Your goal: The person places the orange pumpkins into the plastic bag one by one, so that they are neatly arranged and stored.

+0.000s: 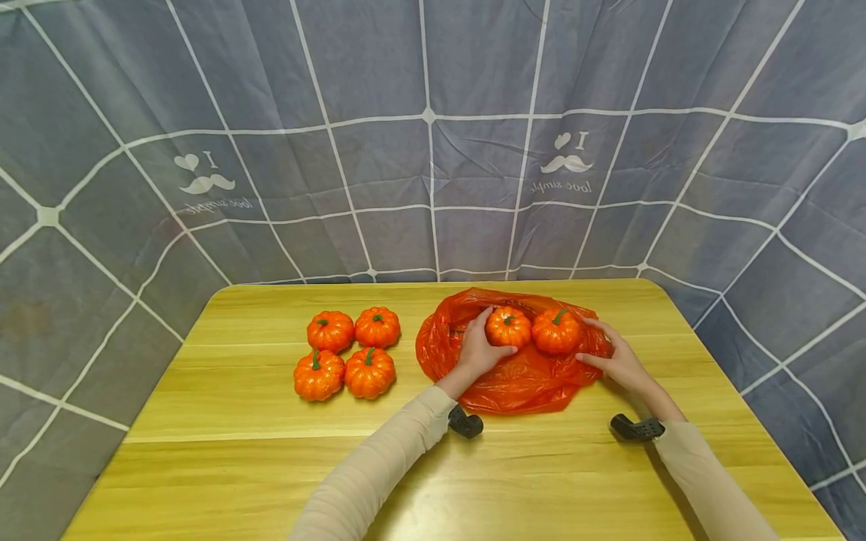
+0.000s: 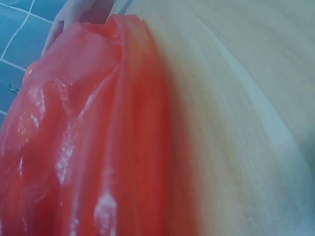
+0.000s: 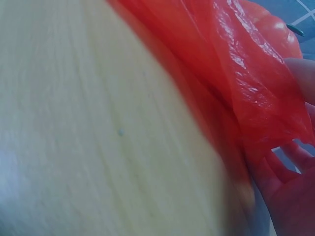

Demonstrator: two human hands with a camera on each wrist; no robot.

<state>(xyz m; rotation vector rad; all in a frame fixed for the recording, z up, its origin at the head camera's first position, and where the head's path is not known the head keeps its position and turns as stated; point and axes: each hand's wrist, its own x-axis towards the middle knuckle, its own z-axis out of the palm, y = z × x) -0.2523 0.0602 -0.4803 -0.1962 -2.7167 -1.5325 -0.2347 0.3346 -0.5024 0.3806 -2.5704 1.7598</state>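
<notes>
A red plastic bag (image 1: 521,387) lies spread on the table, with two small orange pumpkins on it: a left pumpkin (image 1: 509,327) and a right pumpkin (image 1: 556,331). My left hand (image 1: 477,349) grips the left pumpkin from its left side, thumb below and fingers above. At the bag's right edge, my right hand (image 1: 619,364) has its thumb and fingers on either side of the plastic, near the right pumpkin. The right wrist view shows the bag (image 3: 266,103) between the thumb (image 3: 302,78) and the fingers. In the left wrist view, the bag (image 2: 98,132) hides the left hand.
Several more orange pumpkins stand grouped left of the bag, among them a front pumpkin (image 1: 370,373) and a back pumpkin (image 1: 377,327). The wooden table (image 1: 237,421) ends at a grey-blue checked curtain (image 1: 379,173) behind and on both sides.
</notes>
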